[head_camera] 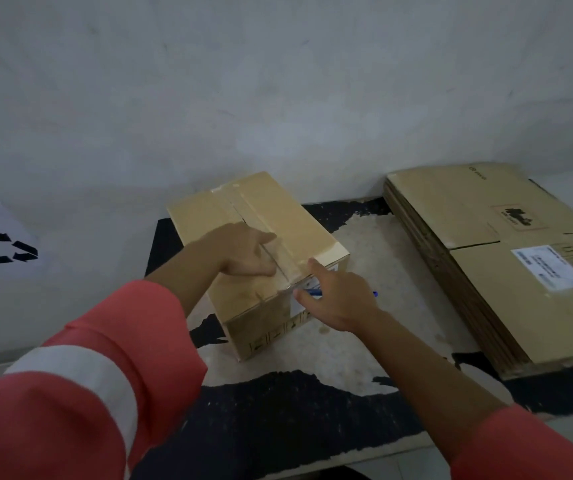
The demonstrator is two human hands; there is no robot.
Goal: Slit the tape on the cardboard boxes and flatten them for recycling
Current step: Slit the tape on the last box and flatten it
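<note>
**tapehead:** what's the layout on your end right now?

**me:** Driving this from afar, so going by the head cam. Biggest first: a worn black worktop [278, 410], with a pile of flattened boxes [485, 258] along its right edge. The one sealed box [278, 216] sits toward the back edge, about mid-width, with a corner pointing at me. My left grip [247, 251] lies flat and open on the lid, thumb right by the tape [240, 199] over the centre seam. My right grip [337, 299] is wrapped round a blue cutter [312, 292] at the near end of that seam, tip at the lid's edge.

**tapehead:** any tips for the slit itself?

**me:** My take: go shallow, just through the tape, and follow the gap between the flaps. The left grip looks to be in the blade's path, so I'd shift it sideways off the seam first, since a skip would land right there. Press down enough that the box doesn't skate. The tape wraps over the ends too, so I reckon those bits need cutting before it'll fold.
</note>
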